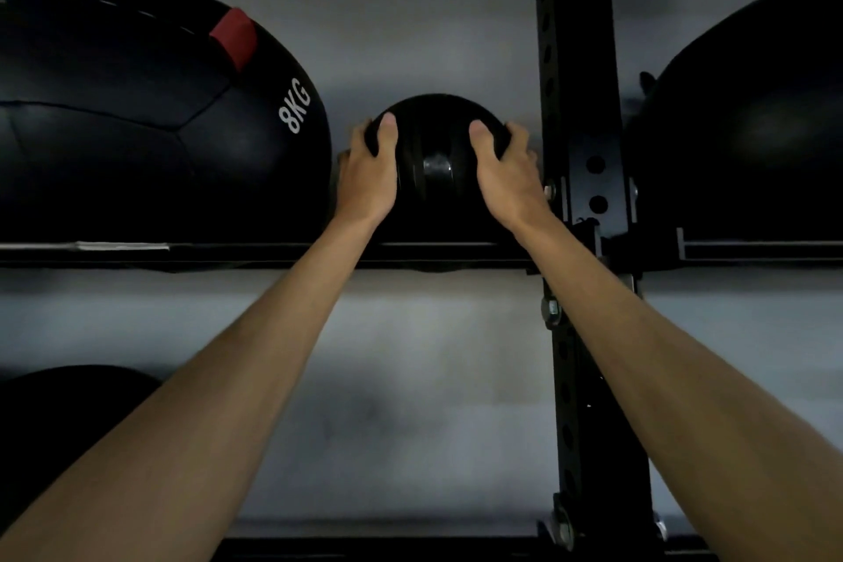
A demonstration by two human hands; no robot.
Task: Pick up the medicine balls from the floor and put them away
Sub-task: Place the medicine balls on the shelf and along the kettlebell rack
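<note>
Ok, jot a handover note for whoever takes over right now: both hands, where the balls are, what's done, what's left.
Left hand grips the left side of the small black ball.
Right hand grips its right side.
The ball is at the upper rail, between the 8KG ball and the upright post; whether the rail bears its weight is unclear.
Seemingly stored: the 8KG ball, the large ball right of the post, the dark ball at lower left.
Left: settle it, let go. The floor is out of view, so check for more balls.
</note>
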